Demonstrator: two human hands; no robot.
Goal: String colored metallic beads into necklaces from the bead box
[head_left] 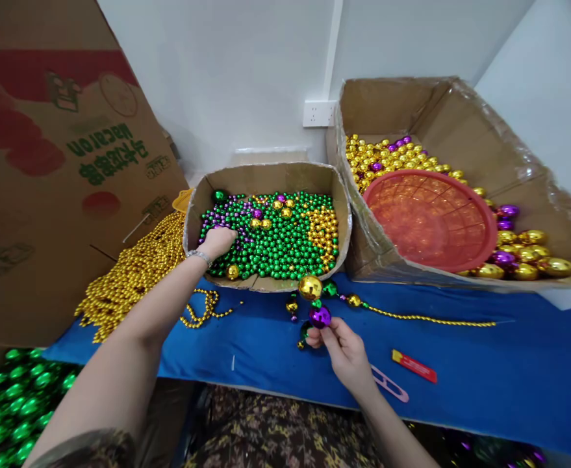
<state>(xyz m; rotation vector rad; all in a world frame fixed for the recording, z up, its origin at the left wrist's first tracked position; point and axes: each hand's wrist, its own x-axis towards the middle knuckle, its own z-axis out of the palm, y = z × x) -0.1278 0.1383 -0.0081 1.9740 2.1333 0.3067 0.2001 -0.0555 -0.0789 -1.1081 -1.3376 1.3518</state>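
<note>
My left hand (218, 244) reaches into a cut-down cardboard box (260, 170) and touches the purple and green beads at its left side. Its fingers look curled together; whatever they grip is hidden. My right hand (347, 354) pinches a bead string beside a shiny purple ball (319, 316), above the blue cloth. A large gold ball (310, 287) sits just above the purple one, and smaller green and gold balls hang around them. From there the string runs right as a thin gold strand (426, 318) ending in a bare thread. Loose green beads (285, 240) fill most of the box.
Gold bead strands (139, 273) are heaped at left beside a tall carton (46, 162). At right, a larger box (397, 104) holds gold and purple balls and a red basket (429, 224). A red-and-yellow cutter (414, 366) and a pink tool (390, 385) lie on the blue cloth (499, 377).
</note>
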